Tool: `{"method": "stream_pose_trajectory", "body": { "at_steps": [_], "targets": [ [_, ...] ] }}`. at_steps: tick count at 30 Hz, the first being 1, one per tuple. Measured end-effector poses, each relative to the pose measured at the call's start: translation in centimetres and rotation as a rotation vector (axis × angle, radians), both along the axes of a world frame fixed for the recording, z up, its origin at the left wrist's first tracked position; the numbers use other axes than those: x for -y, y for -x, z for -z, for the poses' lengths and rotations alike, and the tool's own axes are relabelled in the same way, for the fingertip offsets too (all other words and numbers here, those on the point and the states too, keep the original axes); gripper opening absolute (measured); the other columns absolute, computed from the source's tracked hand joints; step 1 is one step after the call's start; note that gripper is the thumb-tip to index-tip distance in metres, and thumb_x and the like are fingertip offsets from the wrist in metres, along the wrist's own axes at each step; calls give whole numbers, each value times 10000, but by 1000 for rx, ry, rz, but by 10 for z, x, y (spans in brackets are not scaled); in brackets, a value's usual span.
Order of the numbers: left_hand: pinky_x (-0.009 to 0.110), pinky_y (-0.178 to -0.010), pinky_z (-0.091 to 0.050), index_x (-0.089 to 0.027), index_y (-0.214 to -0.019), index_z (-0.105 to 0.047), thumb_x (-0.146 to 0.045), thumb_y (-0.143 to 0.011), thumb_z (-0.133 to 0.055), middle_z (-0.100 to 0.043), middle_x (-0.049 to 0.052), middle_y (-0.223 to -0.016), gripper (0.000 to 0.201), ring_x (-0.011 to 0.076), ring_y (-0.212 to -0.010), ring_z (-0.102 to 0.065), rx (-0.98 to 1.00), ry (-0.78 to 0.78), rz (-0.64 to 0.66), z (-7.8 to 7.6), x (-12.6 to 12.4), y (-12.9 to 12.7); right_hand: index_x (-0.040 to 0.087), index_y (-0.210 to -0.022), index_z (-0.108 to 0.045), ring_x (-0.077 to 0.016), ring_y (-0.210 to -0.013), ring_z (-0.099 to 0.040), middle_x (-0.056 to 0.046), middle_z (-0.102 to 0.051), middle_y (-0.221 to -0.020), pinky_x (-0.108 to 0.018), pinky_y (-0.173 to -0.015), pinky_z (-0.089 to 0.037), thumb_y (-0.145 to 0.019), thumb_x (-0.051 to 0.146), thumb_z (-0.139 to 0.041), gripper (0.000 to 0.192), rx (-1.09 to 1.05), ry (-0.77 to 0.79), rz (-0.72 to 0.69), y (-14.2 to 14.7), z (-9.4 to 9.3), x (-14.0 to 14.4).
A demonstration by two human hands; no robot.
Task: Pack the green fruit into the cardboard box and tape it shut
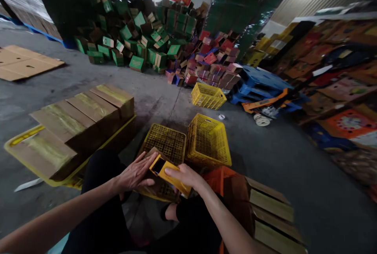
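Observation:
Between my hands is a small yellow cardboard box [165, 170], partly folded, with one open end facing away from me. My left hand [136, 173] lies flat against its left side, fingers spread. My right hand [185, 175] grips its right side from above. The box is held over my knees, just above a yellow plastic crate [165, 140] lying on the floor.
A second yellow crate [209, 141] lies tipped on its side ahead, a third [207, 96] farther off. Flat cardboard stacks [85, 116] lie to my left and more [271, 211] to my right. Heaps of green boxes [138, 38] and red boxes [212, 61] fill the back.

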State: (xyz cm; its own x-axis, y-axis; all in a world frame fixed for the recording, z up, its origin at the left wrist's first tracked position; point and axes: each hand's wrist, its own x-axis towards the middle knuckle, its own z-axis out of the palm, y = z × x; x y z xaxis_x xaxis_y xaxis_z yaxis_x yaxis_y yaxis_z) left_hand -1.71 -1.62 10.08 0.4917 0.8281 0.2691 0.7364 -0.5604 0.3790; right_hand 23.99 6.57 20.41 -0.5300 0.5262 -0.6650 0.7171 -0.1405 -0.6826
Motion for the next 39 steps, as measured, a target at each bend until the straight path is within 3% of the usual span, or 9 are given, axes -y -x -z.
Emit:
{"method": "stream_pose_trajectory", "body": {
  "at_steps": [7,15,22,28,39],
  "targets": [
    [523,-1251,-126,-185,-1607,135,-770,-898,-432,-281,158,-1637,1079,302,-1500,-311,-9,8,-8,-3,-2,1,152,-877,-690,-151,-504,-649,-26,-695,-603,-196,-465,-476,-875,663,-575,523,-23,98,58,-13,-2,8],
    [514,-1256,-22,-331,-1617,-127,-773,-887,-441,-243,62,-1662,910,296,-1512,-285,-9,63,33,-11,-4,1,153,-899,-666,-164,-504,-651,-11,-670,-564,-218,-484,-496,-897,616,-564,474,-53,82,103,-19,0,22],
    [502,-1253,-49,-338,-1618,-101,-763,-870,-489,-265,63,-1658,944,309,-1506,-296,-31,39,57,-13,1,-5,137,-916,-668,-182,-569,-691,-36,-708,-636,-218,-519,-491,-872,666,-576,539,-47,60,107,-36,6,26],
    [497,-1251,-57,-325,-1620,-102,-796,-846,-477,-230,72,-1670,980,309,-1512,-280,-87,-7,80,-8,4,-9,148,-975,-660,-173,-550,-679,-15,-698,-632,-220,-522,-495,-888,607,-590,473,-17,35,110,-38,1,36],
    [552,-1236,-5,-326,-1616,-158,-803,-808,-551,-228,106,-1666,1017,343,-1500,-300,-86,18,100,-12,8,-11,145,-901,-659,-176,-551,-674,-25,-690,-620,-217,-498,-473,-883,692,-531,562,-35,-50,75,-42,6,51]
  ]
}}
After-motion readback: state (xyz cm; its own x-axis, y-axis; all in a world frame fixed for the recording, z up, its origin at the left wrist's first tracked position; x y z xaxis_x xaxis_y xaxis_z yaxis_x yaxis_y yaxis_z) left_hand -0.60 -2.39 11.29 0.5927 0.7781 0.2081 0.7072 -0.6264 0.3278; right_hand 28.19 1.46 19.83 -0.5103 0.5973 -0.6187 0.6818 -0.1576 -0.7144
